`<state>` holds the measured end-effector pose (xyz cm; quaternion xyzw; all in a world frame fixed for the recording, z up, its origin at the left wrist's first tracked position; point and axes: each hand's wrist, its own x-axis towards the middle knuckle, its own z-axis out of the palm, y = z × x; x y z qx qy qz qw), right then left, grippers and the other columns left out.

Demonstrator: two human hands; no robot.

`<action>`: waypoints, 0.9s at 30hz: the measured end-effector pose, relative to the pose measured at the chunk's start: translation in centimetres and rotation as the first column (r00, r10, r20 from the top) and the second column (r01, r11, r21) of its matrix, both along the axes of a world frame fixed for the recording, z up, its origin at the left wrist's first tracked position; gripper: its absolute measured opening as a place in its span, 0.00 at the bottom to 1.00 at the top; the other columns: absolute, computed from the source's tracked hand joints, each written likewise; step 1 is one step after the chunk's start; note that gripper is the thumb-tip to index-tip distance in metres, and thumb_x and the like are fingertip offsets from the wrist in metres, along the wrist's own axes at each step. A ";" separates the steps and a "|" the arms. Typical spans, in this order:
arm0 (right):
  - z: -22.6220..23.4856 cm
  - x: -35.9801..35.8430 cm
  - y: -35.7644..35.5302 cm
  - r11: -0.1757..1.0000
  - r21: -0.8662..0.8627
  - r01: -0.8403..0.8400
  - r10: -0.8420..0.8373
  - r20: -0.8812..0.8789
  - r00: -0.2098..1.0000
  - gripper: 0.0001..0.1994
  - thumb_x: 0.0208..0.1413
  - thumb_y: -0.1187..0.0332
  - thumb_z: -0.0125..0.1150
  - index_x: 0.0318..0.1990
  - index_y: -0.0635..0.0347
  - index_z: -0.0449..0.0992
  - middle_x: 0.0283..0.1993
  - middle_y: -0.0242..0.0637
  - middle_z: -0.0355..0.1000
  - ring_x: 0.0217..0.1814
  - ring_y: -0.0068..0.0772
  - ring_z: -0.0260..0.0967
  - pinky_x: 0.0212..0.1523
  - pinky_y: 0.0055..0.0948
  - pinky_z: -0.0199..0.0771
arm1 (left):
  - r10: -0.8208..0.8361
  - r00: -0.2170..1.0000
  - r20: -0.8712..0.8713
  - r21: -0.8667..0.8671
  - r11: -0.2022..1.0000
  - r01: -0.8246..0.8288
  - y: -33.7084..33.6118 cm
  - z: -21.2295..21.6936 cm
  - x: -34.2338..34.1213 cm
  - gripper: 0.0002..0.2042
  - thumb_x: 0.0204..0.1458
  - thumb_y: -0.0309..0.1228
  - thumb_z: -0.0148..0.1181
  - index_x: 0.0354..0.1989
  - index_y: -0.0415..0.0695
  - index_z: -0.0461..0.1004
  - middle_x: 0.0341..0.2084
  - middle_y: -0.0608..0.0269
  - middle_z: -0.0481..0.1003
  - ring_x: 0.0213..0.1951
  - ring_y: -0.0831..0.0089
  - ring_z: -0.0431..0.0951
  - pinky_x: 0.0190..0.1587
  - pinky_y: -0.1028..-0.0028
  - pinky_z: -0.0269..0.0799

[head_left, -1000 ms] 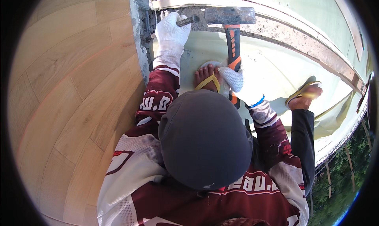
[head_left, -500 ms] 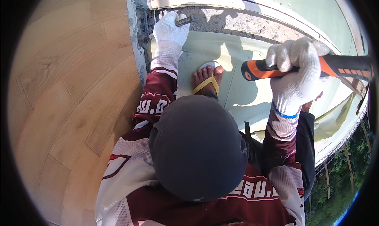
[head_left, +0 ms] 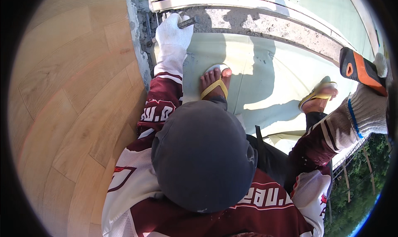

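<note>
My left hand (head_left: 172, 32), in a white knit glove, is closed around a dark steel chisel (head_left: 188, 22). The chisel's blunt end sticks out on the right of the fist, and its other end meets the broken concrete edge (head_left: 146, 46) beside the wood-look floor. Far to the right, my gloved right hand (head_left: 379, 92) grips a hammer by its black and orange handle (head_left: 360, 69). The hammer's head lies outside the picture, and part of this hand is cut off by the dark rim.
A strip of rough bare concrete (head_left: 265, 25) runs along a pale frame. Pale green sheeting (head_left: 253, 59) lies under my sandalled feet (head_left: 215, 81). Wood-look planks (head_left: 78, 112) cover the left side. Greenery (head_left: 352, 187) shows beyond the edge at lower right. A dark cap (head_left: 203, 154) hides the lower middle.
My right hand has swung the hammer outward to the right, uncovering my right foot. My left hand keeps the chisel at the same broken edge; the whole view has shifted slightly.
</note>
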<state>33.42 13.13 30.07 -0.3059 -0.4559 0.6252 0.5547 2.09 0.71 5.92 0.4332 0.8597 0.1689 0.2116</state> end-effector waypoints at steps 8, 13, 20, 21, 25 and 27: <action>-14.3 -2.1 -13.6 0.885 -0.455 -0.102 0.429 0.709 0.560 0.15 0.64 0.68 0.63 0.54 0.61 0.71 0.33 0.38 0.73 0.25 0.28 0.71 0.28 0.31 0.77 | -0.034 0.996 -0.087 0.031 0.999 0.036 0.2 0.1 0.1 0.19 0.52 0.45 0.72 0.27 0.42 0.73 0.24 0.49 0.77 0.31 0.43 0.78 0.37 0.61 0.76; -6.4 1.9 -4.2 0.953 -0.229 0.197 -0.019 0.606 0.795 0.07 0.62 0.72 0.63 0.38 0.60 0.69 0.22 0.30 0.65 0.19 0.23 0.63 0.21 0.27 0.68 | -0.076 0.993 -0.092 0.113 0.990 0.087 -0.2 0.2 0.1 0.19 0.53 0.45 0.71 0.28 0.41 0.73 0.25 0.46 0.75 0.31 0.43 0.76 0.38 0.62 0.75; -9.0 -4.7 -8.5 0.979 -0.110 -0.174 0.190 0.806 0.560 0.09 0.59 0.67 0.65 0.39 0.61 0.74 0.34 0.47 0.74 0.37 0.47 0.75 0.41 0.45 0.75 | -0.056 0.994 -0.099 0.086 0.994 0.064 -0.1 0.2 0.1 0.17 0.53 0.41 0.71 0.28 0.42 0.74 0.26 0.45 0.78 0.32 0.43 0.78 0.36 0.59 0.75; -11.2 -6.0 -10.8 0.852 -0.495 -0.173 0.490 0.633 0.599 0.12 0.56 0.66 0.68 0.43 0.63 0.75 0.36 0.51 0.75 0.40 0.52 0.78 0.43 0.46 0.77 | -0.056 0.994 -0.094 0.080 0.995 0.063 -0.1 0.2 0.2 0.16 0.53 0.40 0.72 0.27 0.42 0.73 0.26 0.45 0.78 0.32 0.42 0.80 0.35 0.57 0.75; -15.7 -4.4 -13.5 0.820 -0.557 -0.131 0.524 0.639 0.563 0.16 0.55 0.63 0.70 0.43 0.65 0.74 0.34 0.51 0.73 0.38 0.52 0.76 0.39 0.43 0.76 | -0.095 0.989 -0.114 -0.034 0.995 0.092 -0.7 0.4 1.0 0.13 0.52 0.35 0.72 0.26 0.42 0.74 0.24 0.45 0.78 0.31 0.42 0.80 0.35 0.58 0.76; -15.2 -2.6 -12.6 0.843 -0.523 -0.124 0.480 0.627 0.613 0.16 0.55 0.63 0.70 0.44 0.65 0.75 0.34 0.49 0.73 0.37 0.50 0.75 0.38 0.42 0.76 | -0.043 0.996 -0.083 0.000 0.999 0.043 -0.9 0.5 1.3 0.14 0.53 0.37 0.72 0.26 0.41 0.75 0.24 0.44 0.78 0.30 0.42 0.79 0.35 0.60 0.76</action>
